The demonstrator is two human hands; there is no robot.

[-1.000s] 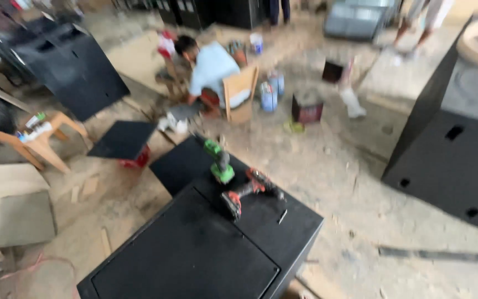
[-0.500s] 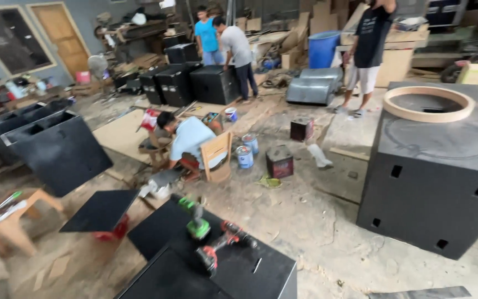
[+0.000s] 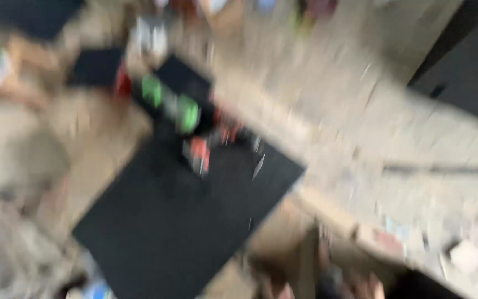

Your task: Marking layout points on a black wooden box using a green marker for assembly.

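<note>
Frame heavily motion-blurred; fine detail unreadable throughout.

Floor [image 3: 355, 94]: pale, dusty, littered, fills most of the view. A thin dark strip [image 3: 443, 170] lies flat on it at right. Small scraps near the lower right corner, kind not discernible.

Black box [image 3: 178, 221]: large flat matte top, centre-left, runs diagonally from lower left up toward centre. Nearest big object to the camera.

Dark cabinet [image 3: 466, 72]: upper right, only one slanted side in view, well apart from the black box.

Pale mass [image 3: 12, 149]: far left, tan-grey, shape uncertain.

Black panel [image 3: 92, 67]: smaller flat dark piece, upper left, beyond the black box, with a red smear at its right edge.

Green tool [image 3: 186, 113]: on the far end of the black box; a second green patch just beside it to the upper left. One object or two, cannot tell.

Red tool [image 3: 200, 155]: on the box top just below the green tool, near it. Contact between them cannot be told.

Hands: pinkish blur at the bottom edge, possibly a hand, too smeared to confirm or assign a side. Grip, left and right: how far open and what held, cannot tell. Nothing is visibly touching the tools.
</note>
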